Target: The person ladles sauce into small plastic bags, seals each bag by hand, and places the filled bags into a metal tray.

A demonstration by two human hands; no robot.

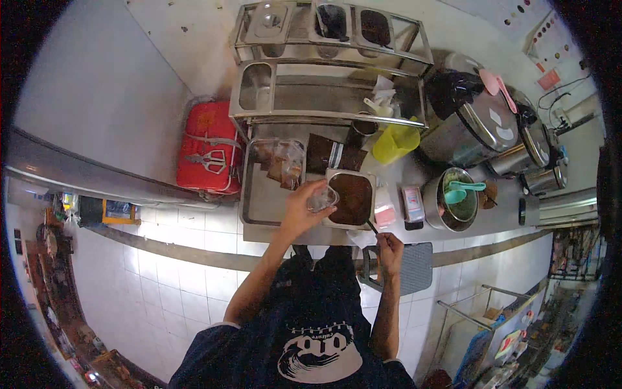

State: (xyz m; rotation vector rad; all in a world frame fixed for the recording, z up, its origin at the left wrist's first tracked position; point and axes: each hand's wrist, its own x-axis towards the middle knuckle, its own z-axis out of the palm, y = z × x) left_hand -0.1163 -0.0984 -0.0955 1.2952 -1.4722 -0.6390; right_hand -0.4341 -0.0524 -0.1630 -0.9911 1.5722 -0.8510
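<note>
My left hand (311, 204) holds a small clear plastic cup (321, 198) at the left rim of a steel pan (351, 199) of dark brown sauce or paste. In my right hand (390, 245) is the dark handle of a utensil (372, 227), which reaches over the pan's lower right corner; its far end is hidden in the brown contents. Left of the pan lies a shallow steel tray (265, 204) with plastic bags of brown packets (286, 167). Behind the pan is a dark brown pouch (335, 153) with a pale strip.
A yellow-green jug (396, 141) and a dark cup stand behind on the right. A steel pot (432, 206) holds turquoise ladles (461, 190). Large lidded steel pots (474, 129) stand farther right. A red cooler (206, 146) with scissors is at left. Above rises a steel rack (320, 116) with inset pans.
</note>
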